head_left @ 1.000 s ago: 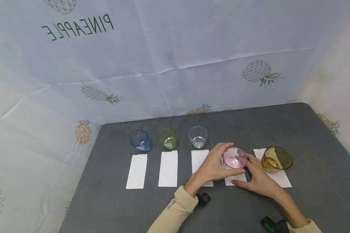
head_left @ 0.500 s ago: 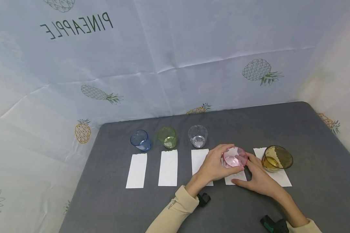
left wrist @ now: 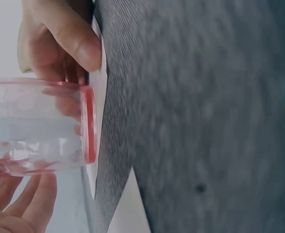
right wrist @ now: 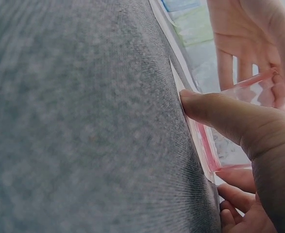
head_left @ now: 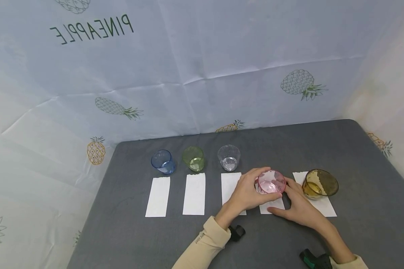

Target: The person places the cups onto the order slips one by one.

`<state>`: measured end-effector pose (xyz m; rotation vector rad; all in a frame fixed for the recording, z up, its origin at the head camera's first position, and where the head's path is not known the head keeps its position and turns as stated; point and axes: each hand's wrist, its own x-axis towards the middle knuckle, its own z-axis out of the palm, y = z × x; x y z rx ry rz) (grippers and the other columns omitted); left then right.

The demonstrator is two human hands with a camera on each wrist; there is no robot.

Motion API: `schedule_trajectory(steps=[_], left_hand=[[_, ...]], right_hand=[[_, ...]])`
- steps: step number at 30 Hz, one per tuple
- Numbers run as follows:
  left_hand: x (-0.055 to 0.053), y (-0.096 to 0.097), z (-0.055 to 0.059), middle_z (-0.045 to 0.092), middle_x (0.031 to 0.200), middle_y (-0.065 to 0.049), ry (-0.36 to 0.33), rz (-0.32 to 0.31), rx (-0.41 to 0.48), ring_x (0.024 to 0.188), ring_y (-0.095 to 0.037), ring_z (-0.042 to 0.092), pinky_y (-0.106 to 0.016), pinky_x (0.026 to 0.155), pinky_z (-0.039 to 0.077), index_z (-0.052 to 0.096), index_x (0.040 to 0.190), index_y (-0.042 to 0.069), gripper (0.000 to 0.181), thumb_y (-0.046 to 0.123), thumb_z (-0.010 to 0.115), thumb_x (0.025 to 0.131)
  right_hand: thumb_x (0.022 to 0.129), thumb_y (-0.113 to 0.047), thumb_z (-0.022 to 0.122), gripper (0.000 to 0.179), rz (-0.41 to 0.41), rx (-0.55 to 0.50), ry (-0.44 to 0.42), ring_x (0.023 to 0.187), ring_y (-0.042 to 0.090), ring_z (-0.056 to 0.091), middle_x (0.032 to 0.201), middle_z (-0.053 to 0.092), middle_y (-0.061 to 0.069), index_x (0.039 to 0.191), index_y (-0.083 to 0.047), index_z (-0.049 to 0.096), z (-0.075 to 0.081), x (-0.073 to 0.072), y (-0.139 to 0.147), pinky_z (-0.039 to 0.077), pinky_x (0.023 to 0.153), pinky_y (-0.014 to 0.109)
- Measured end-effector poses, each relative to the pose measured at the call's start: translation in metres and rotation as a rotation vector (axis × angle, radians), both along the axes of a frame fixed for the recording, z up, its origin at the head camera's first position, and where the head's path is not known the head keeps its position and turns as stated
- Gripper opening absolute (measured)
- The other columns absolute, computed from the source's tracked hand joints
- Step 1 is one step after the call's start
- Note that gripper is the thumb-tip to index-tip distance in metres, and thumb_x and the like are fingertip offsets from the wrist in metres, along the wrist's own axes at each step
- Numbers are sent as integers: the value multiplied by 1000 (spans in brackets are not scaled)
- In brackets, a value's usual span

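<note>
My left hand grips a pink glass around its upper part, thumb on the near side and fingers on the far side. The glass is upright, its base at the white paper strip; the left wrist view cannot settle whether a thin gap lies between. My right hand lies on the right of the glass, thumb and fingers spread. Its thumb touches the strip's near edge, while the other fingers reach beside the glass's base. Part of the strip is hidden behind glass and hands.
Just right of my right hand, an amber glass stands on another strip. A blue glass, a green glass and a clear glass line the grey table behind more white strips.
</note>
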<state>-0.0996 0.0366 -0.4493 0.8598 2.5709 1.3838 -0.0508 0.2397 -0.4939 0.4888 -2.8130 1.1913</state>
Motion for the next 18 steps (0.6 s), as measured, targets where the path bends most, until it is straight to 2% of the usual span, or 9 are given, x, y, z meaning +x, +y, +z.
schedule_trajectory(steps=[4, 7, 10, 15, 18], left_hand=[[2, 1, -2, 65, 141, -3, -12, 18, 30, 126, -12, 64, -13, 98, 50, 58, 144, 11, 75, 34, 88, 79], [3, 3, -5, 65, 140, -3, -4, 28, 50, 126, -13, 64, -13, 98, 50, 58, 143, 10, 74, 32, 88, 79], [5, 4, -7, 64, 141, -4, 3, 30, 60, 126, -14, 63, -14, 99, 50, 57, 144, 9, 75, 32, 88, 79], [6, 5, -10, 60, 145, -4, 17, 13, 55, 132, -15, 59, -20, 107, 48, 53, 147, 11, 75, 33, 85, 82], [8, 4, -11, 55, 149, -4, 33, 3, 50, 136, -14, 54, -25, 111, 47, 49, 150, 13, 78, 34, 83, 83]], right_hand=[[68, -28, 95, 93, -6, -20, 48, 128, 45, 43, 142, 49, 25, 144, 0, 48, -2, 1, -2, 34, 98, 64], [66, -26, 96, 98, -12, -38, 96, 126, 40, 46, 141, 52, 22, 146, -1, 46, -4, 1, -3, 34, 99, 54], [64, -24, 97, 101, -22, -43, 128, 124, 34, 47, 140, 54, 19, 147, -3, 45, -5, 3, -3, 32, 100, 40], [63, -19, 98, 99, -25, -71, 165, 123, 15, 46, 136, 55, 18, 144, 1, 45, -5, 4, -3, 23, 103, 5], [64, -14, 97, 99, -13, -99, 176, 124, 1, 41, 135, 53, 19, 144, 4, 43, -3, 3, -3, 18, 103, -4]])
